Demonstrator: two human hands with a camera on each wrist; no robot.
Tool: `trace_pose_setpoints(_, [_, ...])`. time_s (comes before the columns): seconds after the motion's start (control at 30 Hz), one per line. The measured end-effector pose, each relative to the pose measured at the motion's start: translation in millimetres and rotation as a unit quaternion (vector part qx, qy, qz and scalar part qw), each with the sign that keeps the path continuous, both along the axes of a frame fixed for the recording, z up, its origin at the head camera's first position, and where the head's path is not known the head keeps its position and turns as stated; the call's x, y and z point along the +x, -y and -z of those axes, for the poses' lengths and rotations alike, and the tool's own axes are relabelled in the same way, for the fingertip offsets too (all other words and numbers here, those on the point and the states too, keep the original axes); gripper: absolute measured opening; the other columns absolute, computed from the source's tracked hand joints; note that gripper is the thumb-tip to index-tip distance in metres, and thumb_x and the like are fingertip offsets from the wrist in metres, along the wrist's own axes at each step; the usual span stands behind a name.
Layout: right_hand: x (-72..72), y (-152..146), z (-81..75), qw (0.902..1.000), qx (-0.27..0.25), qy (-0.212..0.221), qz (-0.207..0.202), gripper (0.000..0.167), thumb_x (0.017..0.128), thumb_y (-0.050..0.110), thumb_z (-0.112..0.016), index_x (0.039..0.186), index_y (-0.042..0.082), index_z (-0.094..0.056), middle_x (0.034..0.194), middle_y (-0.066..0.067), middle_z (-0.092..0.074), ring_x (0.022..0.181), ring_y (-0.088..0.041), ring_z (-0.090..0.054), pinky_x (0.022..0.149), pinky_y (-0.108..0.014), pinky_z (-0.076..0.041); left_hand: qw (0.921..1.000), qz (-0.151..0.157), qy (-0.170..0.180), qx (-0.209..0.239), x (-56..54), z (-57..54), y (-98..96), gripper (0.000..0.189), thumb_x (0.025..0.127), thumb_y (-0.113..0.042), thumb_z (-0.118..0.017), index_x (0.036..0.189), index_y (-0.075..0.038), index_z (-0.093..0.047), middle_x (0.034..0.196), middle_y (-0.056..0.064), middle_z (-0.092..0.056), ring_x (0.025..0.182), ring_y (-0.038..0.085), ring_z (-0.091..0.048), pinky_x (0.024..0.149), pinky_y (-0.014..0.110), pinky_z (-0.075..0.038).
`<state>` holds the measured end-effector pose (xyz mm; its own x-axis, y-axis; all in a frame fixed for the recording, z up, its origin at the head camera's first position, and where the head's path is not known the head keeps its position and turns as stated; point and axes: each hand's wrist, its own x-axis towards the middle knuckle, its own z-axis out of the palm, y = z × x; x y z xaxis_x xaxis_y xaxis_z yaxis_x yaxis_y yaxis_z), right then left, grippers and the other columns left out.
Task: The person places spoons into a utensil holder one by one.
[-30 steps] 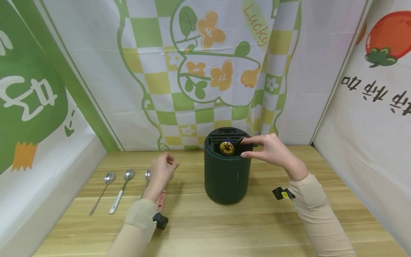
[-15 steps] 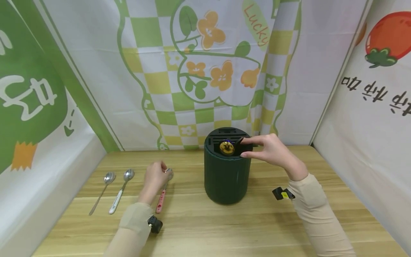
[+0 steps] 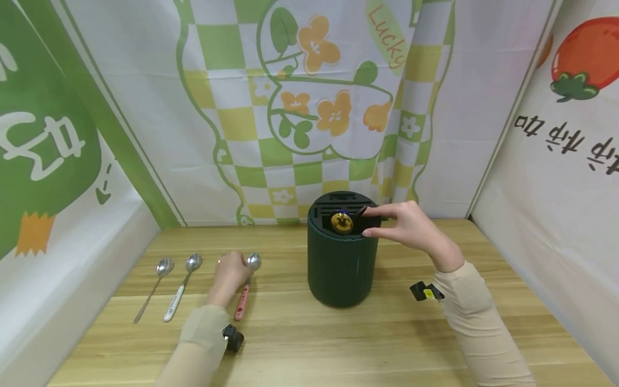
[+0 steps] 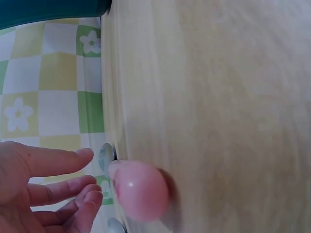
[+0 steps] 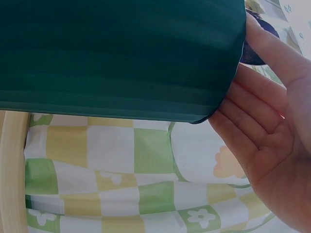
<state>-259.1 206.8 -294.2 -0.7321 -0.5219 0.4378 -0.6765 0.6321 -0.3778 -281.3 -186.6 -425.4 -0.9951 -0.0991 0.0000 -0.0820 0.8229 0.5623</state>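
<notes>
Left hand [image 3: 229, 274] covers most of one spoon [image 4: 116, 226]
In the left-wrist view the near end of the pink handle [image 4: 142, 192] is blurred; lettering on the white handle [image 3: 174, 303] is too small to read; the green container [image 5: 121, 58], cut off in the right-wrist view, hides part of the right hand [image 5: 274, 138].

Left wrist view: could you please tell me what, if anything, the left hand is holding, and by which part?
Nothing is held; the left hand is empty near the pink-handled spoon.
</notes>
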Motion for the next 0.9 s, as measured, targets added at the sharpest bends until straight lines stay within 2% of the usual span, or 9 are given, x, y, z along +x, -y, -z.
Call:
trace_pose_setpoints(0.17, [-0.6, 0.0, 0.4, 1.0000, -0.001, 0.001, 0.001, 0.040, 0.080, 0.036, -0.074, 0.114, 0.015, -0.070, 0.114, -0.005, -0.069, 0.071, -0.008, -0.062, 0.076, -0.035, -0.051, 0.9997, 0.006, 0.020, -0.014, -0.4, 3.4, -0.3, 0.028, 0.073, -0.005, -0.071, 0.055, -0.008, -0.050, 0.055, 0.004, -0.051, 0.051, 0.016, -0.047, 0.045, 0.023, -0.041])
trace_pose_setpoints(0.27, [-0.6, -0.1, 0.4, 1.0000, -0.002, 0.001, 0.002, 0.040, 0.080, 0.036, -0.075, 0.114, 0.015, -0.070, 0.114, -0.005, -0.070, 0.076, -0.008, -0.064, 0.079, -0.037, -0.052, 0.9992, 0.014, 0.020, -0.031, -1.8, 4.2, -0.4, 0.031, 0.070, -0.006, -0.074, 0.053, -0.009, -0.048, 0.055, 0.005, -0.051, 0.053, 0.017, -0.047, 0.046, 0.024, -0.040])
trace_pose_setpoints(0.43, [-0.9, -0.3, 0.5, 1.0000, -0.005, 0.002, 0.000, 0.040, 0.080, 0.035, -0.075, 0.114, 0.014, -0.070, 0.114, -0.006, -0.069, 0.085, -0.011, -0.067, 0.084, -0.042, -0.053, 0.9983, 0.018, 0.018, -0.052, -4.7, 4.6, -0.8, 0.024, 0.068, -0.007, -0.077, 0.056, -0.006, -0.055, 0.067, 0.010, -0.059, 0.062, 0.022, -0.052, 0.051, 0.027, -0.044])
trace_pose_setpoints(0.63, [-0.5, -0.3, 0.6, 1.0000, -0.006, 0.004, 0.000, 0.040, 0.080, 0.035, -0.075, 0.114, 0.014, -0.070, 0.115, -0.006, -0.069, 0.083, -0.013, -0.068, 0.088, -0.045, -0.052, 0.9983, 0.010, 0.030, -0.050, -5.5, 4.1, -1.5, 0.021, 0.069, -0.008, -0.077, 0.060, -0.004, -0.058, 0.068, 0.011, -0.059, 0.060, 0.021, -0.053, 0.050, 0.026, -0.043])
trace_pose_setpoints(0.9, [-0.2, -0.5, 0.4, 0.9999, -0.003, 0.008, 0.005, 0.041, 0.081, 0.037, -0.074, 0.114, 0.015, -0.070, 0.116, -0.004, -0.069, 0.087, -0.011, -0.068, 0.090, -0.043, -0.052, 0.9984, 0.007, 0.031, -0.046, -6.0, 5.9, -1.3, 0.020, 0.068, -0.008, -0.078, 0.077, 0.005, -0.066, 0.074, 0.015, -0.060, 0.062, 0.022, -0.055, 0.050, 0.027, -0.046])
